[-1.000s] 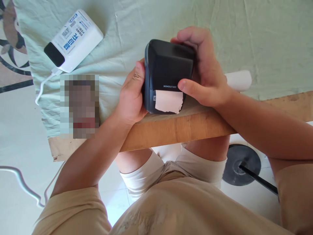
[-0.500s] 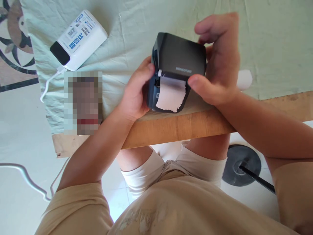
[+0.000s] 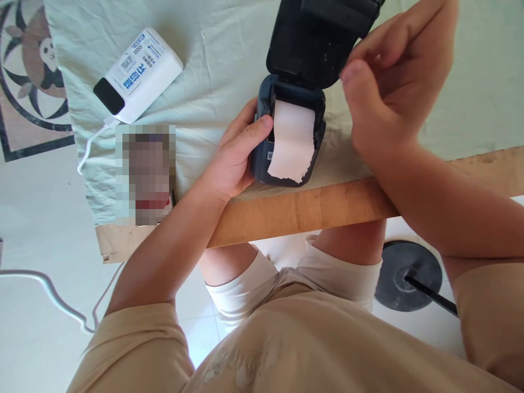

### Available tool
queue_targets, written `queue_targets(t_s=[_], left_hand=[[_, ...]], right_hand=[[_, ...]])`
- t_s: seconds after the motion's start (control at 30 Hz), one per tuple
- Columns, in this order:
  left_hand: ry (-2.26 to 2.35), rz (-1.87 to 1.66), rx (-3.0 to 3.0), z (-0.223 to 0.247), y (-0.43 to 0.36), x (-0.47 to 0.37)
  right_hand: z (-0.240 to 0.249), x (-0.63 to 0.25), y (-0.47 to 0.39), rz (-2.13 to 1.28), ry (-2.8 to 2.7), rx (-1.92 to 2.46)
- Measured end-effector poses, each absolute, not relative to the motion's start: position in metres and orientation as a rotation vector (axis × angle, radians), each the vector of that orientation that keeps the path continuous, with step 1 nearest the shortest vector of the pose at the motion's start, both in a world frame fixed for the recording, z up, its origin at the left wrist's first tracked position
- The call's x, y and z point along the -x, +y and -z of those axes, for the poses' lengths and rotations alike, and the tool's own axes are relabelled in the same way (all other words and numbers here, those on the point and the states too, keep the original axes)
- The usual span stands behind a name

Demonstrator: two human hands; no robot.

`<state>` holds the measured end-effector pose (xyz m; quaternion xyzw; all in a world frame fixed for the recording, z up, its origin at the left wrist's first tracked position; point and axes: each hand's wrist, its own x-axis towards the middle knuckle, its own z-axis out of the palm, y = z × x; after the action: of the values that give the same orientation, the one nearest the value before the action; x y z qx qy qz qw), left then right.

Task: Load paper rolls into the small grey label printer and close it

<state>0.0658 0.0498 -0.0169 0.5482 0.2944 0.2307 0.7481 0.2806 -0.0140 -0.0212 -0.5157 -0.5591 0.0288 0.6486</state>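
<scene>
over cloth (image 3: 229,43), hands (image 3: 235,153) grip printer body (image 3: 262,164) and lid (image 3: 315,41), long axis pointing at wearer (image 3: 278,344).

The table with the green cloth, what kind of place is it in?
Probably a room at home, though maybe a small workspace. A pale green cloth lies over the wooden table, the light floor has a panda picture, and a white device has a cable plugged in.

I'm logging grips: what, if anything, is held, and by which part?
The left hand holds a dark printer by its left side. The right hand is at the edge of the open lid; grip unclear.
</scene>
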Motion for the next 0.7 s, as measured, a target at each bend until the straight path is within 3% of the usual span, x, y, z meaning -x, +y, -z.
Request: queue_targets(t_s=[0.3, 0.7], left_hand=[[0.592, -0.520, -1.309, 0.025, 0.044, -0.067], [0.486, -0.524, -1.273, 0.030, 0.048, -0.067]], right_hand=[[0.006, -0.281, -0.033, -0.025, -1.801, 1.577], [0.006, -0.293, -0.040, -0.333, -1.809, 1.591]])
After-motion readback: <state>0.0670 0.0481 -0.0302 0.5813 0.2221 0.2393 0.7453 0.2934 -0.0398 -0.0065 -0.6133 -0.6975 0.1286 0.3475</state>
